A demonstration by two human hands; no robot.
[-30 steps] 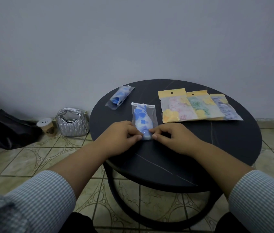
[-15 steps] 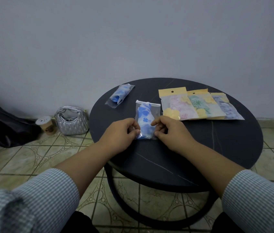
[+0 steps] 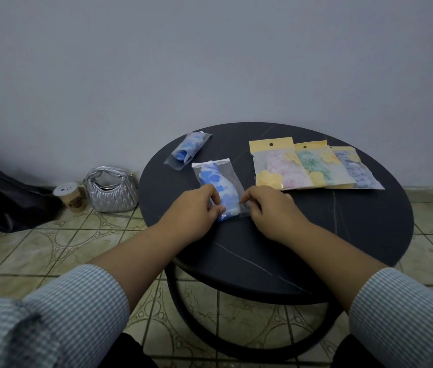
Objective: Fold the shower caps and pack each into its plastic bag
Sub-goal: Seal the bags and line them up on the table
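A round, matte black tabletop (image 3: 316,235) with faint pale veining carried everything. Near its middle lay a clear, crinkly plastic bag (image 3: 232,176) with a white strip along its far end, holding a folded shower cap (image 3: 219,187) of glossy white film printed with blue flowers. The left hand (image 3: 191,211) pinched the near end of the cap and bag from the left, fingers curled over it; the right hand (image 3: 268,208) pinched the bag's near right corner between thumb and fingertips. Toward the far left edge sat a second clear bag with a blue cap (image 3: 187,150) inside, angled. Along the far right edge three flat retail packets (image 3: 313,166) overlapped in a row, each with a yellow header card and punched hanging hole, with pink, green and lilac contents; no writing could be read. On the patterned tile floor left of the table stood a quilted silver handbag (image 3: 110,189), a lidded paper cup (image 3: 69,195) and a black bag (image 3: 5,200).
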